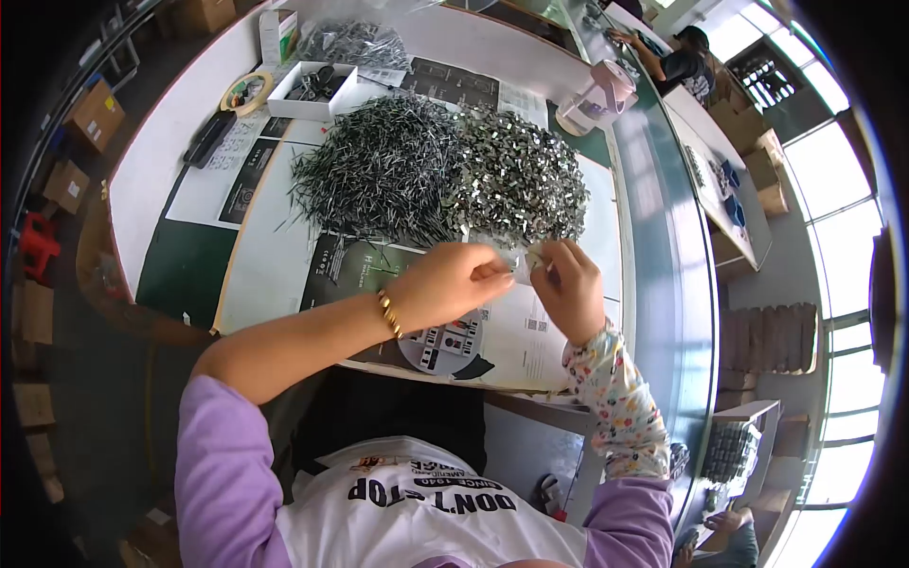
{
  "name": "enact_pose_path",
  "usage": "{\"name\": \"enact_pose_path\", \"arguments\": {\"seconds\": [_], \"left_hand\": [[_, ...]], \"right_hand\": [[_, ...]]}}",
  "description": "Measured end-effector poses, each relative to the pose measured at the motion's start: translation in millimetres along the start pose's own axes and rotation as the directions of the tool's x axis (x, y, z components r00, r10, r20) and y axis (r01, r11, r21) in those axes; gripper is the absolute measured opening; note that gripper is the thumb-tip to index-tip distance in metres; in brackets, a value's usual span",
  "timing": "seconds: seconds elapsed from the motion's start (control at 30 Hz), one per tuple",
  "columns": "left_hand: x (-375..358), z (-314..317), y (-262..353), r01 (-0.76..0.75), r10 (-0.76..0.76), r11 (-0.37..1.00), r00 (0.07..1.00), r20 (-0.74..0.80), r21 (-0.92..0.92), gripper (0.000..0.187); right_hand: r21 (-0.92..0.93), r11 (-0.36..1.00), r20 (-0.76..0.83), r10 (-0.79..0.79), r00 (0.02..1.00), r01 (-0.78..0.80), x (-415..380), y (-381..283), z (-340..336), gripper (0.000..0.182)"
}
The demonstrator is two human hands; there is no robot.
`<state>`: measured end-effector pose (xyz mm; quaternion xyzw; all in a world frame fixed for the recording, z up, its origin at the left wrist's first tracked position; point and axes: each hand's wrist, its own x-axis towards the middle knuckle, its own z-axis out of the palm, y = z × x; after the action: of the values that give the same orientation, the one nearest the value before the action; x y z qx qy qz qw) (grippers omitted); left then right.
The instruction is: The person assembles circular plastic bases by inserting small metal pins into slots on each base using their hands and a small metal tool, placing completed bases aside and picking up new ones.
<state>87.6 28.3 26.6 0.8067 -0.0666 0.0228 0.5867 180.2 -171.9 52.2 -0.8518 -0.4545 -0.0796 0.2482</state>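
Observation:
Close together over the front of the worktable (530,350), both hands pinch a small clear plastic piece, possibly a bag. My left hand (464,279), with a gold bracelet on its wrist, is closed at the piece's left side. My right hand (568,284), above a floral sleeve, is closed at its right side. Details between the fingertips are too small to tell. Beyond my left hand lies a large pile of thin dark metal pins (379,170). A pile of small shiny metal pieces (519,180) lies just behind my right hand.
A white box (303,107) with dark items, a tape roll (246,93), a black case (209,139) and a plastic bag of parts (355,45) lie at the back left. A pinkish jug (598,99) stands back right. Another person (689,71) sits at the far right.

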Motion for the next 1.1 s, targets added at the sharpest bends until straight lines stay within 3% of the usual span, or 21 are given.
{"name": "enact_pose_path", "arguments": {"seconds": [0.03,0.07,0.17,0.2,0.3,0.33,0.4,0.43,0.47,0.53,0.57,0.63,0.73,0.83,0.97,1.1], "left_hand": [[10,4,-2,0.16,-0.131,0.958,0.983,0.132,-0.237,0.028],[12,6,0,0.158,-0.13,0.959,0.983,0.128,-0.237,0.028],[11,8,9,0.161,-0.062,0.802,0.98,0.188,-0.575,0.028],[8,8,8,0.161,-0.067,0.803,0.981,0.181,-0.574,0.028],[-1,5,11,0.136,-0.03,0.773,0.983,0.179,-0.62,0.024],[-3,3,12,0.141,-0.037,0.774,0.983,0.177,-0.617,0.024],[-8,-3,24,0.029,-0.02,0.991,0.997,0.069,-0.133,0.02],[-11,-6,31,-0.009,0.005,0.991,0.999,0.032,0.134,0.019],[-14,-7,32,0.014,-0.02,0.992,0.999,0.047,0.125,0.019],[-21,-5,28,-0.132,0.128,0.919,0.991,0.036,0.372,0.014],[-27,-7,29,-0.108,0.091,0.934,0.994,0.066,0.342,0.014],[-39,-18,26,-0.23,0.252,0.874,0.968,0.006,0.429,0.01],[-57,-23,8,-0.284,0.335,0.812,0.942,-0.009,0.511,0.008],[-66,-5,-5,-0.309,0.34,0.847,0.94,0.005,0.433,0.008],[-67,3,-15,-0.34,0.357,0.873,0.934,0.017,0.35,0.01],[-62,6,-15,-0.322,0.319,0.875,0.945,0.07,0.363,0.014]], "right_hand": [[0.077,0.997,-0.091,-0.004,0.996,0.011,-3,-13,-6,0.016],[0.077,0.997,-0.091,-0.008,0.996,0.015,-4,-18,-11,0.016],[0.134,0.981,-0.184,-0.112,0.977,0.138,-5,-30,-17,0.021],[0.14,0.98,-0.182,-0.117,0.976,0.144,-5,-30,-19,0.021],[0.462,0.884,0.043,0.063,0.997,-0.076,-6,-25,-25,0.021],[0.469,0.88,0.045,0.062,0.997,-0.076,-5,-26,-25,0.021],[0.519,0.831,0.178,0.124,0.976,-0.2,-3,-27,-25,0.012],[0.538,0.798,0.25,0.157,0.956,-0.272,-3,-27,-25,0.008],[0.545,0.784,0.267,0.174,0.948,-0.297,-2,-29,-25,0.008],[0.467,0.868,0.22,0.071,0.973,-0.169,-3,-31,-27,0.011],[0.422,0.899,0.206,0.027,0.978,-0.114,-14,-33,-27,0.012],[0.428,0.892,0.241,0.043,0.97,-0.146,-44,-44,-23,0.015],[0.417,0.904,0.218,-0.001,0.976,-0.092,-64,-55,-10,0.02],[0.302,0.903,0.09,-0.346,0.934,0.305,-86,-55,17,0.028],[0.201,0.924,0.15,-0.357,0.922,0.326,-96,-53,21,0.029],[0.275,0.909,0.127,-0.356,0.926,0.312,-94,-44,25,0.028]]}}
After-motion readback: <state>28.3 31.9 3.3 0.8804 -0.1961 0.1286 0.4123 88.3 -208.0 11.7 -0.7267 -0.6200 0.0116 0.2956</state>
